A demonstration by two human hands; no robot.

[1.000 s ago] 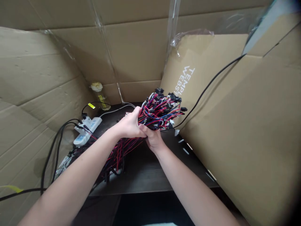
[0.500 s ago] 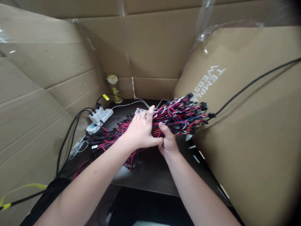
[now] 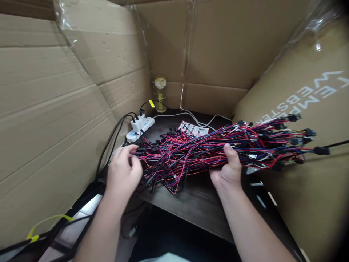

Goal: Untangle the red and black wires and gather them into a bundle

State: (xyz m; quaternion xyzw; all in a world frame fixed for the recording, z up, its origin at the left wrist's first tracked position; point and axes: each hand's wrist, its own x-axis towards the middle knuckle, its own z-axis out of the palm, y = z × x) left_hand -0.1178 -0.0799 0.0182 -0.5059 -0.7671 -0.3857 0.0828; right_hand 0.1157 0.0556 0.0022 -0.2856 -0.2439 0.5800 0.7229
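Wire bundle [image 3: 191,153] stretched over dark tabletop [image 3: 191,203]. Your right hand [image 3: 229,173] grasped it, thumb on top, likely keeping loose strands together. Your left hand [image 3: 121,169] curled by its left end, perhaps to steady tangled tails; whether fingers gripped any couldn't be told.

creased brown cardboard walls [image 3: 218,47], clear tape along seams, dark tabletop [image 3: 188,207], white lettering on right panel [image 3: 308,174]

Soft, muted light falls across the far cardboard wall [image 3: 218,47], glinting off clear tape [image 3: 64,18]; lettering [image 3: 308,94] stretches rightward toward a darkened edge, the left hand [image 3: 124,169] slightly blurred.
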